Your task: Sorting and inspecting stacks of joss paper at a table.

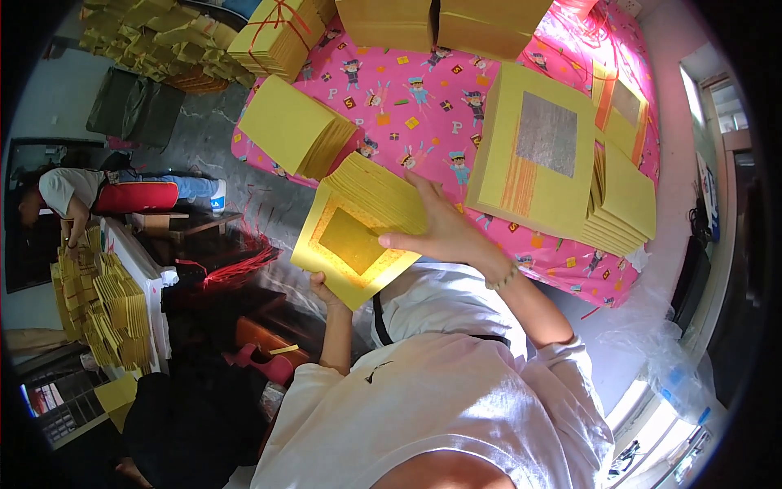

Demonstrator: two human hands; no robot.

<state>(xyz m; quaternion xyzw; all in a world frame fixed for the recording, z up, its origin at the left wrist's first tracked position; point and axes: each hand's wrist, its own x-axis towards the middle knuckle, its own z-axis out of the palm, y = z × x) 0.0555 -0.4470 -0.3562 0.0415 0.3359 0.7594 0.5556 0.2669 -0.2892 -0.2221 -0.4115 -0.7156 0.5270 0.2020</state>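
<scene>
Stack of yellow paper, layered edges fanned at the top, lies between the two hands, above the lap and in front of the cloth's near edge; cannot tell whether it touches the table. Front sheet bears a gold square, between the thumbs.

Right hand: spread wide, thumb on the front sheet beside the gold square, fingers at the stack's right edge. Left hand: thumb at the lower-left edge; its fingers mostly hidden behind the paper, grip width cannot be told.

Just beyond the right fingers: pink cloth, printed with figures. Up and left of those fingers, near the stack: folded bundle. To their right: big pile, silver square on top; past it, folded pile. Farther ahead of the fingers: tied bundle, red string across it.

Left of the left fingers, lower down: red strands. Well beyond: co-worker bent over yellow stacks.
</scene>
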